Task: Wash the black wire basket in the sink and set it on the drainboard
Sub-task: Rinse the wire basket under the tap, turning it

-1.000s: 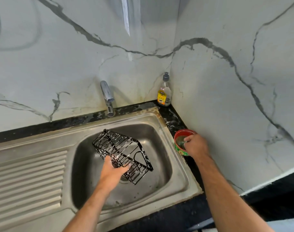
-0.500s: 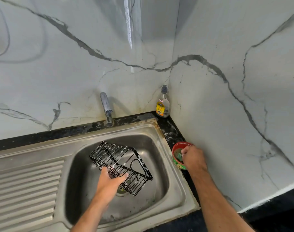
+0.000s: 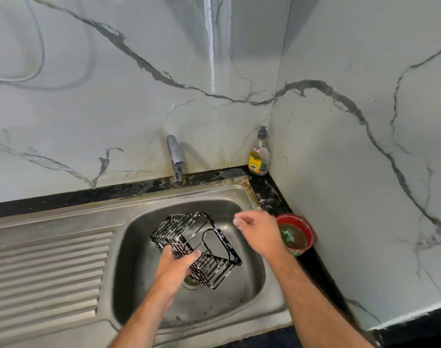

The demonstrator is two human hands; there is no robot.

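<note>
right hand [image 3: 260,233] off red bowl [image 3: 305,228], over sink [image 3: 252,267]

I see a black speckled counter [image 3: 267,194] running along the marble wall and turning the corner to the right. Set into it is a steel sink [image 3: 242,197] with a ribbed drainboard [image 3: 46,270] on its left. A tap [image 3: 174,159] rises at the back edge of the sink. A soap bottle [image 3: 259,155] stands in the corner of the counter. A red bowl [image 3: 298,234] sits on the counter's right strip, just beside the sink rim.
</note>
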